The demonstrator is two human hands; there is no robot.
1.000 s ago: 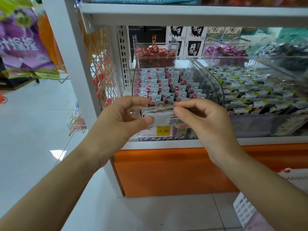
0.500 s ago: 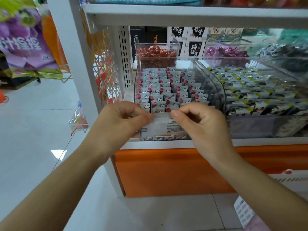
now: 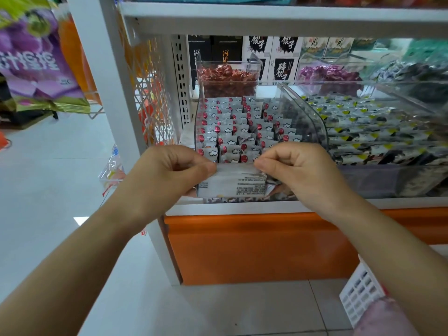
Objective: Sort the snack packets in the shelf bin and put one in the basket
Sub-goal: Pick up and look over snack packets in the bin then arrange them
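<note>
Pinching one snack packet point(image 3: 232, 181) between them, left hand point(image 3: 167, 175) and right hand point(image 3: 298, 173); knuckles up.

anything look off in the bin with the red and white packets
Rows in the clear bin look neat, but a few packets near the front middle lean askew. One packet is out of the rows, pinched between left hand and right hand.

Bright even light, soft focus, wide-angle bending at edges

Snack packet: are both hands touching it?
Touching. The head view shows the left hand and the right hand each pinching a top corner of the snack packet.
</note>
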